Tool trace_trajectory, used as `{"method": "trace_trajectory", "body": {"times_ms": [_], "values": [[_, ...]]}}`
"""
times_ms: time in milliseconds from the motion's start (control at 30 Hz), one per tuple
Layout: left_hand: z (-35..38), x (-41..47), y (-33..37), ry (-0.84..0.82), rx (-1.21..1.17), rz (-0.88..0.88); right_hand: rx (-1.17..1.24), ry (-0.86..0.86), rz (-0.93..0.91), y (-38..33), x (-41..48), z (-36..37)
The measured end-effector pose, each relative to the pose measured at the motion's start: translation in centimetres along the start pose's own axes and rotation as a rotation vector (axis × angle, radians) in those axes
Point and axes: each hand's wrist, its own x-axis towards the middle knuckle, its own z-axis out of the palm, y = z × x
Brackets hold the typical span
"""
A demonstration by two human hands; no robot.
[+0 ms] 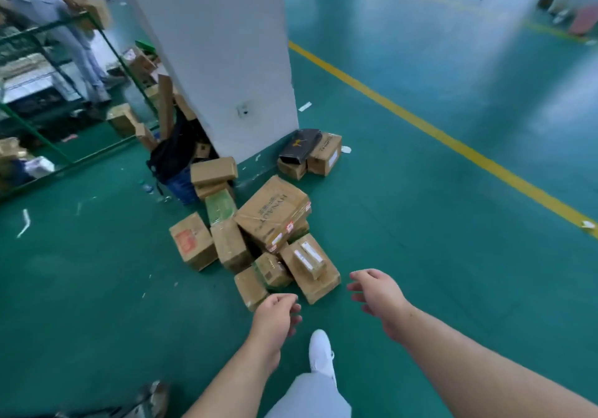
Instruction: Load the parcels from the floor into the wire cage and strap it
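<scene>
Left hand (276,315) and right hand (377,294), empty, apart, fingers loosely curled, reach low toward the near edge of the brown cardboard parcels (271,213) heaped by the white square pillar (220,61), apparently for a two-handed lift; green-framed wire cage (35,132) far left.

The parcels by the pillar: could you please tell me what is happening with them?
A person stands over the pile of parcels on the floor beside the white pillar, both arms stretched toward it. The left hand hovers by a small box at the pile's near edge, the right hand beside a labelled box; neither holds anything. The wire cage stands off to the left.
</scene>
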Motion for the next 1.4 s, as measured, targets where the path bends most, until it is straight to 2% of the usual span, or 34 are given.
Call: {"method": "trace_trajectory", "body": {"times_ms": [133,367,567,733,900,1033,1200,1400], "values": [[3.6,7.0,6.4,-0.092,0.077,-0.014,0.022,0.077,0.007,-5.5,4.6,-2.4],[13.4,14.2,21.2,-0.220,0.213,0.107,0.126,0.213,-0.004,-14.8,9.9,-9.0],[24.0,19.8,26.6,-0.303,0.226,0.092,0.193,0.284,0.027,-19.0,17.3,-15.3],[32.3,24.4,31.8,-0.270,0.243,0.063,0.185,0.286,0.016,-24.5,26.0,-23.4],[35.6,27.6,38.7,-0.208,0.186,0.105,0.083,0.278,-0.005,-31.2,33.6,-27.6],[34.6,31.4,42.8,-0.103,0.065,0.064,-0.010,0.173,0.010,-37.8,40.4,-25.6],[32.3,40.2,46.9,0.026,-0.064,-0.049,-0.120,-0.007,0.002,-45.7,48.4,-19.9],[31.0,49.4,55.4,0.085,-0.068,-0.106,-0.244,-0.041,-0.001,-55.3,56.1,-16.6]]}}
